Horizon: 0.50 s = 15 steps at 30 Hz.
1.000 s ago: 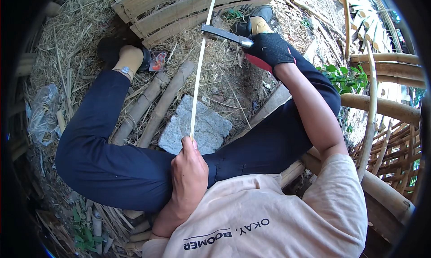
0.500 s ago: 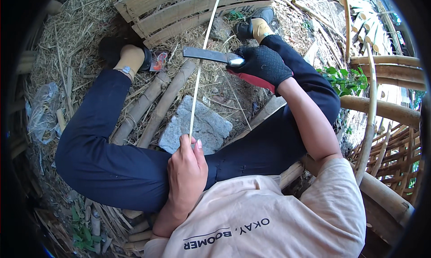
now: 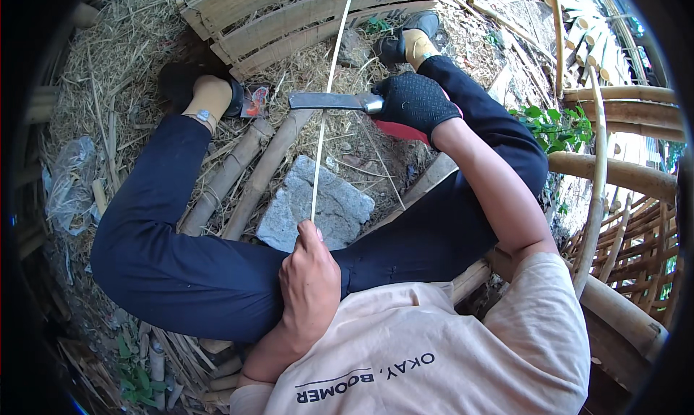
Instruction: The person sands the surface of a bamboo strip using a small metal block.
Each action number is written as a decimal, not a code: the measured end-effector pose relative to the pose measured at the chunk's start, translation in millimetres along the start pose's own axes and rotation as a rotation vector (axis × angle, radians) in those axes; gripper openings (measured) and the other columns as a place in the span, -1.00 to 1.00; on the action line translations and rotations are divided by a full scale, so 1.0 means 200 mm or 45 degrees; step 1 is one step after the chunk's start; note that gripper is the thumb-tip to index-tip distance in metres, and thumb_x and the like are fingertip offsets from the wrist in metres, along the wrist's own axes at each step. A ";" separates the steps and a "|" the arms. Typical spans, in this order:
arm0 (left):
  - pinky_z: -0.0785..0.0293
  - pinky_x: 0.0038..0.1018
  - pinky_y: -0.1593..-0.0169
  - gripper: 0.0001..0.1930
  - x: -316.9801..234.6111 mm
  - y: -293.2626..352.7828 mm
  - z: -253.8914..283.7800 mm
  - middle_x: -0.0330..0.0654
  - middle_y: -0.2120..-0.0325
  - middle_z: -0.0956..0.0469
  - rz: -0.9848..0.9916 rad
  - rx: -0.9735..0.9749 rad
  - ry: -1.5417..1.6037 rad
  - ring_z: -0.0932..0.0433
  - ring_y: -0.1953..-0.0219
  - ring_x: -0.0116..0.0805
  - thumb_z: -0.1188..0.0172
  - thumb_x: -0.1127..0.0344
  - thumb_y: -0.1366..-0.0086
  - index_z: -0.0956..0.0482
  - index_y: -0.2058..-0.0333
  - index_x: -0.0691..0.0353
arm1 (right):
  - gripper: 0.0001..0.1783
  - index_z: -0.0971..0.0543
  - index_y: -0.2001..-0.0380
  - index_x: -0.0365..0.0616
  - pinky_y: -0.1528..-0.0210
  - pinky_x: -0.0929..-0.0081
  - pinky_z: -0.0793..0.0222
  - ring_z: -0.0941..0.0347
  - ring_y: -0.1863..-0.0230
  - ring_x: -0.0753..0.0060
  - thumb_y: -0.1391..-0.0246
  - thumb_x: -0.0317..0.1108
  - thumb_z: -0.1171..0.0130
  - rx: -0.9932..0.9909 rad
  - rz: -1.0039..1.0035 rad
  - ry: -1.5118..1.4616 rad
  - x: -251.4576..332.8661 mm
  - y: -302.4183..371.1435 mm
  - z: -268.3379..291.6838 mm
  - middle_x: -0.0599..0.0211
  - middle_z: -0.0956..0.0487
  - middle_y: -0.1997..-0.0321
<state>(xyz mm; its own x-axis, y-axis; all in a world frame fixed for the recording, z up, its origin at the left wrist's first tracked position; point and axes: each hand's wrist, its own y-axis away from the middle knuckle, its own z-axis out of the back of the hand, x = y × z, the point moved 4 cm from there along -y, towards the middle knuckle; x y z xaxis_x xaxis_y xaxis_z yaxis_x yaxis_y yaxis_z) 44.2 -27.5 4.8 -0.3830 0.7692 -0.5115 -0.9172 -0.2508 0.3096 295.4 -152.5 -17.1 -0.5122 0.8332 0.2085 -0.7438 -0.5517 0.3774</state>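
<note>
"What are the two hands doing?"

"The bare left hand (image 3: 311, 277), just below the middle of the frame, is closed around the near end of a pale strip (image 3: 316, 176), its thumb on top and pointing up the frame. The right hand (image 3: 416, 104), in the upper middle and a little to the right, is wrapped around the handle of a knife (image 3: 325, 101)."

"How are the arms set?"

"The left forearm (image 3: 275, 353) rises from the lower edge, left of centre, and leans rightward, with the back of the hand facing the camera. The right elbow bends at the right, just past a beige sleeve (image 3: 538, 292); from there the right forearm (image 3: 491, 173) slants up and left. The right hand wears a black glove (image 3: 419, 97), with red along its lower edge."

"Where are the strip and blade?"

"The strip runs from the left hand past a grey stone (image 3: 340, 198) at centre, and on to the top edge, in front of a slatted wooden crate (image 3: 289, 39). The blade points left, nearly level, and crosses over the strip in the upper middle; I cannot tell whether they touch."

"And around them?"

"Dark trousers (image 3: 426, 220) on spread legs, and two poles (image 3: 272, 165) lying left of the stone."
</note>
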 end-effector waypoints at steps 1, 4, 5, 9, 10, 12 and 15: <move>-0.41 0.03 0.41 -0.88 0.00 0.00 0.00 0.24 0.53 -0.54 0.010 0.003 -0.010 -0.55 0.45 0.27 0.12 0.41 -0.48 -0.31 0.21 0.36 | -0.70 -0.73 0.28 0.04 0.09 0.14 -0.55 -0.65 0.22 -0.03 -0.04 -0.05 -0.20 -0.009 0.021 0.010 -0.01 -0.02 -0.01 0.06 -0.69 0.31; -0.41 0.04 0.42 -0.88 0.01 0.00 0.00 0.23 0.55 -0.53 0.003 -0.004 0.003 -0.54 0.47 0.27 0.12 0.40 -0.49 -0.31 0.21 0.35 | -0.68 -0.72 0.29 -0.02 0.12 0.13 -0.54 -0.64 0.25 -0.02 -0.07 -0.03 -0.23 -0.064 0.026 -0.003 -0.07 -0.07 -0.04 0.04 -0.69 0.33; -0.41 0.04 0.42 -0.88 0.01 0.00 0.00 0.23 0.56 -0.53 0.001 -0.002 0.001 -0.54 0.48 0.27 0.12 0.40 -0.49 -0.31 0.21 0.35 | -0.68 -0.72 0.30 -0.02 0.13 0.13 -0.54 -0.64 0.26 -0.02 -0.07 -0.04 -0.23 -0.099 -0.017 -0.019 -0.10 -0.10 -0.03 0.03 -0.69 0.33; -0.42 0.04 0.41 -0.89 0.01 0.01 -0.01 0.24 0.55 -0.53 -0.035 -0.009 -0.007 -0.55 0.46 0.28 0.12 0.41 -0.48 -0.31 0.21 0.35 | -0.61 -0.71 0.23 -0.07 0.13 0.12 -0.52 -0.63 0.25 -0.06 -0.07 0.00 -0.24 -0.238 -0.201 -0.009 -0.32 -0.15 0.06 -0.06 -0.67 0.32; -0.42 0.05 0.41 -0.89 0.01 0.01 -0.01 0.24 0.54 -0.53 -0.035 -0.013 0.011 -0.55 0.45 0.29 0.11 0.42 -0.48 -0.32 0.21 0.35 | -0.56 -0.71 0.21 -0.06 0.12 0.16 -0.52 -0.63 0.23 -0.06 -0.07 0.06 -0.23 -0.417 -0.136 0.005 -0.33 -0.15 0.06 -0.10 -0.65 0.29; -0.42 0.05 0.40 -0.90 0.02 0.00 0.00 0.26 0.53 -0.54 -0.013 -0.015 0.056 -0.55 0.43 0.30 0.11 0.43 -0.47 -0.33 0.21 0.36 | -0.55 -0.71 0.20 -0.05 0.13 0.16 -0.52 -0.62 0.22 -0.06 -0.08 0.09 -0.21 -0.370 -0.160 0.008 -0.31 -0.14 0.05 -0.08 -0.66 0.29; -0.41 0.06 0.38 -0.89 0.04 -0.01 0.02 0.28 0.51 -0.54 -0.021 -0.030 0.149 -0.55 0.41 0.33 0.10 0.44 -0.45 -0.36 0.20 0.37 | -0.51 -0.70 0.16 0.03 0.11 0.16 -0.52 -0.63 0.21 -0.04 -0.09 0.18 -0.21 -0.327 -0.178 -0.053 -0.23 -0.08 0.04 0.02 -0.68 0.29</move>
<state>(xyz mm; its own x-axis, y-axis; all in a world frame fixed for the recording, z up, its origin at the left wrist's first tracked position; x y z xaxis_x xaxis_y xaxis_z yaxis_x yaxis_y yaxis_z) 42.7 -18.8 3.3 -0.3769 0.6999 -0.6068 -0.9253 -0.2538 0.2819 334.4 -181.1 -24.9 -0.3830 0.8997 0.2094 -0.8929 -0.4186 0.1657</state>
